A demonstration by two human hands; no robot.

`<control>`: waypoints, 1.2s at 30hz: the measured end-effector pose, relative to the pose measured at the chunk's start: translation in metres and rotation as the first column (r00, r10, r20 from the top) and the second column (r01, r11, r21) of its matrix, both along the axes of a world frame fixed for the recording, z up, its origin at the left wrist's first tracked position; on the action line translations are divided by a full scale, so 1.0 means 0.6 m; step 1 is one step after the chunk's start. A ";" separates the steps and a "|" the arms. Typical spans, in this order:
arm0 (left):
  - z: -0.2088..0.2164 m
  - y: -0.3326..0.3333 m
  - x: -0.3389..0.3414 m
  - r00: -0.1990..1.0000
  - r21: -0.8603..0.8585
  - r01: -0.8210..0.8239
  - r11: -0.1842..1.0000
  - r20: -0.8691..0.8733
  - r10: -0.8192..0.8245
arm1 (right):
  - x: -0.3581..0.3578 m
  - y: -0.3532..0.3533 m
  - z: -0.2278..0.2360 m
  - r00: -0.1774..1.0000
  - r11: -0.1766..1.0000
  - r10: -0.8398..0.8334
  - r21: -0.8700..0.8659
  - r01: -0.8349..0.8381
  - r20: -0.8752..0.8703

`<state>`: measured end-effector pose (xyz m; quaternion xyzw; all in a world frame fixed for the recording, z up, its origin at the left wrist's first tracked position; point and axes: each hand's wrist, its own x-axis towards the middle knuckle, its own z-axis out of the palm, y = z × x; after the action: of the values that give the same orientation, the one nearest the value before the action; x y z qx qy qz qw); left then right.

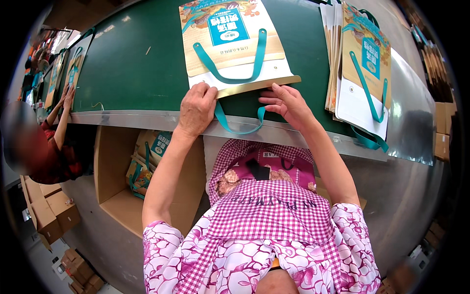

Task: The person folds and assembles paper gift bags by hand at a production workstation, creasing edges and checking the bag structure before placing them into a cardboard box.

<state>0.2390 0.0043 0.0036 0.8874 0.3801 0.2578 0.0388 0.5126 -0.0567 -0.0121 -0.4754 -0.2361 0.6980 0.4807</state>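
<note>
A flat gold and white paper gift bag [230,51] with a teal printed panel lies on the green table in front of me. One teal ribbon handle [260,54] rests on its face. A second teal handle [240,131] hangs from beneath it over the table edge. Along the bag's near end, a gold flap [257,86] is folded up. My left hand [197,110] is closed on the left end of this flap, with the fingers curled. At the flap's right end, my right hand [290,105] is open, thumb beside the flap and fingers apart.
A stack of similar bags [363,90] stands at the right of the green table [142,63]. Below the metal-trimmed edge, an open cardboard box [115,171] holds more bags. At the far left, a co-worker's hands [67,97] touch another bag [74,63].
</note>
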 end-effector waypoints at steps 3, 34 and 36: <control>-0.001 -0.034 0.011 1.000 -0.033 -0.002 0.999 -0.017 0.001 | -0.012 0.012 -0.004 0.998 0.997 -0.051 -0.054 0.048 -0.047; 0.118 0.166 0.181 0.397 -0.453 0.505 0.735 0.878 0.268 | 0.244 0.445 0.075 0.755 0.817 -0.427 0.570 0.086 0.498; 0.114 0.158 0.198 0.366 -0.388 0.423 0.819 0.900 0.237 | 0.189 0.420 0.121 0.844 0.824 -0.304 0.567 -0.001 0.442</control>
<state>0.3576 0.0992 0.0721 0.5521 0.2945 0.5817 0.5197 0.6260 0.1955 0.0602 -0.5046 -0.5045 0.4057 0.5711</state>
